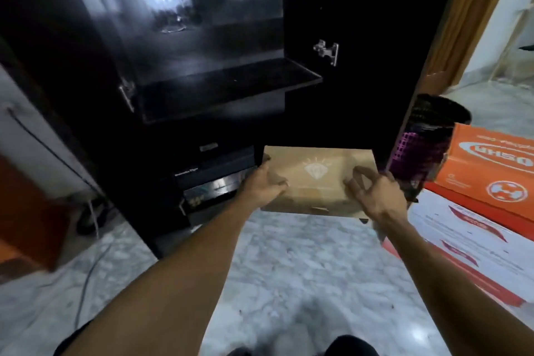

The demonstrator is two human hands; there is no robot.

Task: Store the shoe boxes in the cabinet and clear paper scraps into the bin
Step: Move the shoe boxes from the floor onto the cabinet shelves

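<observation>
A brown cardboard shoe box (315, 173) with a pale diamond logo on its lid is held level above the floor, just in front of the open black cabinet (202, 89). My left hand (264, 185) grips its left edge. On the box's right side rests my right hand (372, 191), fingers curled over the lid. Dark shoe boxes (216, 179) are stacked in the cabinet's lower compartment, left of the brown box. A dark shelf (228, 87) above them is bare. A black and purple mesh bin (424, 147) stands to the right of the cabinet.
An orange box (491, 167) lies on a white and red box (468, 243) at the right. The cabinet's right door (361, 52) stands open. A cable (89, 263) trails over the marble floor at the left, near a brown piece of furniture (26, 217).
</observation>
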